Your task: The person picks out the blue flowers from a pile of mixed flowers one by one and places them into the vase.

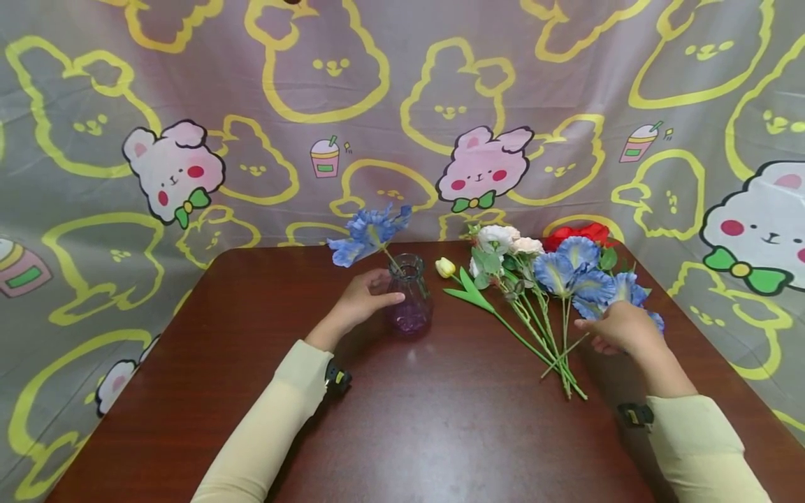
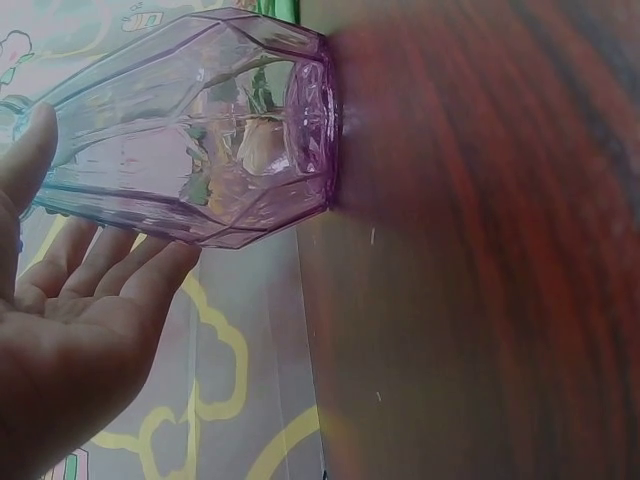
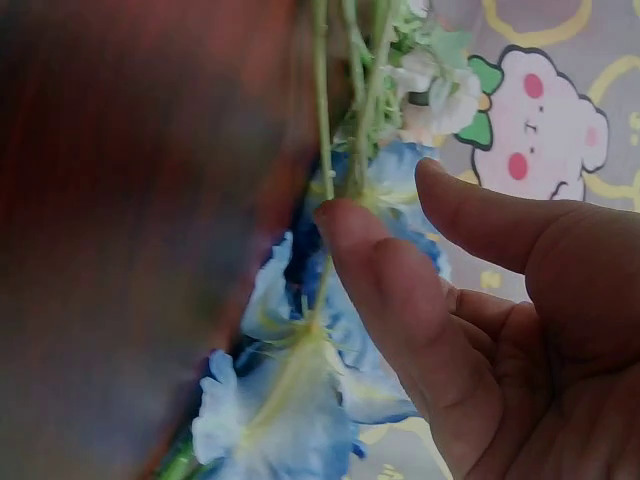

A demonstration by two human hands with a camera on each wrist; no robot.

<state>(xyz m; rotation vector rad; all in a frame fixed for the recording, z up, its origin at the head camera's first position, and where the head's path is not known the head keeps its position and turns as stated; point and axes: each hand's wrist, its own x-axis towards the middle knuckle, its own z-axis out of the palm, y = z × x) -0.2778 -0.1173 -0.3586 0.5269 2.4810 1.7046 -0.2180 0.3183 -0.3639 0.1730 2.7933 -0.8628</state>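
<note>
In the head view, my left hand (image 1: 357, 306) holds a faceted glass vase (image 1: 410, 318), purple at the base, which stands upright on the table. The left wrist view has the thumb across the upper part of the vase (image 2: 250, 130) and the fingers along its other side. A single blue artificial flower (image 1: 370, 236) leans left out of the vase mouth. On the right, my right hand (image 1: 634, 334) is over a blue flower (image 1: 629, 288) lying on the table. The right wrist view shows its index fingertip right at a thin green stem (image 3: 322, 110), with the thumb apart.
Beside the right hand lies a bunch of artificial flowers, stems crossed toward me: white roses (image 1: 499, 239), more blue flowers (image 1: 575, 272), a red flower (image 1: 578, 236) and a yellow tulip (image 1: 445, 267). A cartoon-patterned curtain (image 1: 377, 140) hangs behind the brown table (image 1: 402, 433).
</note>
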